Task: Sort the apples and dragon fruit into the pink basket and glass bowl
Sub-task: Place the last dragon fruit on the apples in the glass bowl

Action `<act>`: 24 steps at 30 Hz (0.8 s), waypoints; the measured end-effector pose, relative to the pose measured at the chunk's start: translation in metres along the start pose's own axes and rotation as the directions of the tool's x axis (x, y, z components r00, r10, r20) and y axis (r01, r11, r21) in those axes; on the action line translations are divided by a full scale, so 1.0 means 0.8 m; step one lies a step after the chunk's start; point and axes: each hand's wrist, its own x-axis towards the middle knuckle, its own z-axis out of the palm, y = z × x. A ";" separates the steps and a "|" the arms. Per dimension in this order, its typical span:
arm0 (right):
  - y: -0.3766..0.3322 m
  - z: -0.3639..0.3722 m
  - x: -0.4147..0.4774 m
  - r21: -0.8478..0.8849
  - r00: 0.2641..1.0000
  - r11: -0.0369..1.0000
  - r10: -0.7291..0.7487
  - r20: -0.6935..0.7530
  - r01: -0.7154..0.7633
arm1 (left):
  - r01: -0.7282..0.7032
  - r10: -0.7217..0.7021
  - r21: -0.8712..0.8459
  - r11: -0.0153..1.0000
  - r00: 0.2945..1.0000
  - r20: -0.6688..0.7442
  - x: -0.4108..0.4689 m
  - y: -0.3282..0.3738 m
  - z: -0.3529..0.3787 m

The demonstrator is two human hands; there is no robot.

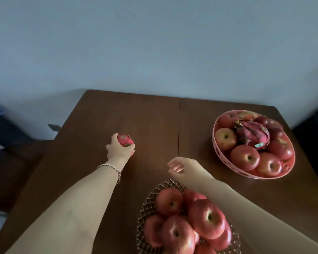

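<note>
Dragon fruit (124, 140) sits in the person's left hand (120, 147), whose fingers are wrapped around its near side, out over the left-centre of the dark wooden table (151, 116). Whether the fruit is resting on the wood or just lifted off it cannot be told from this angle. The right hand (180, 168) hangs empty, fingers loosely curled and apart, just beyond the far rim of the glass bowl (149, 200).

That bowl, at the near edge, is heaped with red apples (206, 218). The pink basket (217, 143), far right, holds more apples with a second dragon fruit (252, 133) lying on top of them.

The main risk looks like the carry. The held fruit is well apart from the basket, so it would probably cross the person's body or change hands, and a loose handover could drop it. Its smooth skin offers little purchase if only the fingertips bear on it.

Both containers are already piled high. A fruit set on such a mound may roll off or nudge an apple over the rim onto the table, and the right forearm over the bowl could knock the top apples.
</note>
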 end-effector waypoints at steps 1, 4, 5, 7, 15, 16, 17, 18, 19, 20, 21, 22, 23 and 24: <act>0.000 0.002 -0.001 0.032 0.999 0.999 0.016 -0.033 -0.015 | 0.022 -0.022 -0.058 0.998 1.000 0.006 -0.004 0.000 -0.002; -0.012 -0.004 -0.002 0.182 0.978 0.982 0.085 -0.189 -0.051 | -0.095 0.102 -0.136 0.986 0.994 0.044 -0.039 0.015 -0.009; -0.017 -0.008 -0.004 0.239 0.966 0.969 0.116 -0.230 -0.060 | -0.193 0.203 -0.132 0.972 0.977 0.071 -0.058 0.024 -0.012; -0.030 -0.019 -0.015 0.402 0.952 0.910 0.206 -0.226 -0.102 | -0.364 0.388 -0.164 0.917 0.908 0.158 -0.103 0.045 -0.020; -0.014 -0.036 -0.088 0.883 0.935 0.466 0.335 -0.118 -0.055 | -0.626 0.641 -0.244 0.741 0.549 0.537 -0.245 0.080 -0.014; -0.002 -0.037 -0.103 0.892 0.925 0.450 0.353 -0.140 -0.037 | -0.608 0.601 -0.232 0.759 0.519 0.607 -0.247 0.076 -0.015; 0.010 -0.038 -0.116 0.894 0.913 0.446 0.378 -0.154 -0.034 | -0.589 0.570 -0.209 0.781 0.534 0.624 -0.241 0.069 -0.015; 0.020 -0.041 -0.129 0.899 0.900 0.437 0.405 -0.160 -0.037 | -0.577 0.550 -0.167 0.800 0.593 0.588 -0.231 0.060 -0.014; 0.029 -0.043 -0.143 0.908 0.889 0.417 0.429 -0.159 -0.039 | -0.560 0.520 -0.092 0.823 0.679 0.519 -0.217 0.047 -0.012; 0.037 -0.044 -0.153 0.918 0.883 0.394 0.445 -0.151 -0.041 | -0.519 0.457 0.016 0.854 0.766 0.453 -0.201 0.032 -0.010; 0.043 -0.044 -0.164 0.925 0.880 0.377 0.454 -0.139 -0.048 | -0.457 0.367 0.138 0.879 0.832 0.416 -0.189 0.015 -0.007; 0.049 -0.043 -0.175 0.926 0.880 0.371 0.458 -0.126 -0.061 | -0.395 0.278 0.246 0.885 0.872 0.402 -0.179 -0.004 -0.003; 0.053 -0.042 -0.183 0.922 0.882 0.378 0.458 -0.113 -0.078 | -0.352 0.208 0.322 0.879 0.890 0.405 -0.171 -0.022 0.001; 0.056 -0.040 -0.191 0.914 0.881 0.394 0.461 -0.105 -0.098 | -0.326 0.164 0.358 0.875 0.895 0.414 -0.166 -0.039 0.007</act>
